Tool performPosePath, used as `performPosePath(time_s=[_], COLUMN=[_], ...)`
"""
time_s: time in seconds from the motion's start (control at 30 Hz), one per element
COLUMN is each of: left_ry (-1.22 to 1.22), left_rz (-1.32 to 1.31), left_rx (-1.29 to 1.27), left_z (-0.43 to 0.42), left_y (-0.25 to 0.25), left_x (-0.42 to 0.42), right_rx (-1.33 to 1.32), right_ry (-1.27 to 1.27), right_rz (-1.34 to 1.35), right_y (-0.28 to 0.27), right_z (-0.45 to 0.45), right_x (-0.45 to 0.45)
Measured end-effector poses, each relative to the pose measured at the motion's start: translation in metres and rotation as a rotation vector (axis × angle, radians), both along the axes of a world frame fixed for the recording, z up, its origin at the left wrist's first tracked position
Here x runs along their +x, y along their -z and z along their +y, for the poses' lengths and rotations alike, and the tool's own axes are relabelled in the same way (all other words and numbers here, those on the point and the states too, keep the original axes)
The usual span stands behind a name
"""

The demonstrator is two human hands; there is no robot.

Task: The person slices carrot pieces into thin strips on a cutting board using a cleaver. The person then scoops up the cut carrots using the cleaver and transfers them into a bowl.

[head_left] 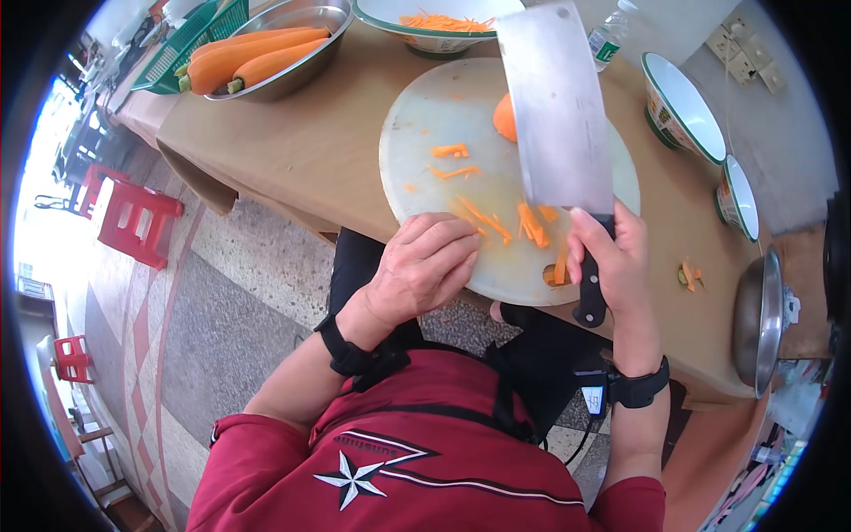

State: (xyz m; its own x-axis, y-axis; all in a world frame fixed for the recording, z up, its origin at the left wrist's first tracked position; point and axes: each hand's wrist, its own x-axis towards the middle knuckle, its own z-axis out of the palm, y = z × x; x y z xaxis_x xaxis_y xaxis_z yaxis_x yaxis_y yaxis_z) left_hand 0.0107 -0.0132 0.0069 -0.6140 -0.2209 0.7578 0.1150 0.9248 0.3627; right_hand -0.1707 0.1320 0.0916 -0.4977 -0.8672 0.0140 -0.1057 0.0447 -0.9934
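My right hand (612,257) is wrapped round the black handle of a cleaver (557,106), whose broad blade stands raised over the right side of the round white cutting board (408,115). Behind the blade, part of a carrot piece (505,118) shows on the board. My left hand (427,262) is at the board's near left edge, fingers curled together; whatever they hold, if anything, is hidden. Close to its fingertips lie cut carrot strips (485,219), with more carrot sticks (532,226) beside them. One carrot stick (560,264) lies at the board's handle hole.
Whole carrots (257,58) fill a metal bowl (319,66) beside a green basket (164,66). Shredded carrot lies in an enamel bowl (425,40) at the back. A bottle (610,40), enamel bowls (687,106) and a metal basin (753,328) stand right. Carrot scraps (690,275) lie nearby.
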Motion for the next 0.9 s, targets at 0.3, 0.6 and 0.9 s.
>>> performPosePath(time_s=[0.3, 0.6, 0.9], left_ry=[0.031, -0.011, -0.037], left_rz=[-0.141, -0.265, -0.314], left_rx=[-0.004, -0.015, -0.041], left_z=[-0.003, 0.011, 0.02], left_y=[-0.015, -0.027, -0.029], left_x=[-0.001, -0.016, -0.037], right_rx=[-0.003, -0.062, -0.064], right_ry=[0.023, -0.038, -0.037], right_rz=[-0.29, -0.395, -0.427], right_y=[0.023, 0.031, 0.033], right_z=[0.023, 0.026, 0.026], right_x=[-0.01, -0.015, -0.016])
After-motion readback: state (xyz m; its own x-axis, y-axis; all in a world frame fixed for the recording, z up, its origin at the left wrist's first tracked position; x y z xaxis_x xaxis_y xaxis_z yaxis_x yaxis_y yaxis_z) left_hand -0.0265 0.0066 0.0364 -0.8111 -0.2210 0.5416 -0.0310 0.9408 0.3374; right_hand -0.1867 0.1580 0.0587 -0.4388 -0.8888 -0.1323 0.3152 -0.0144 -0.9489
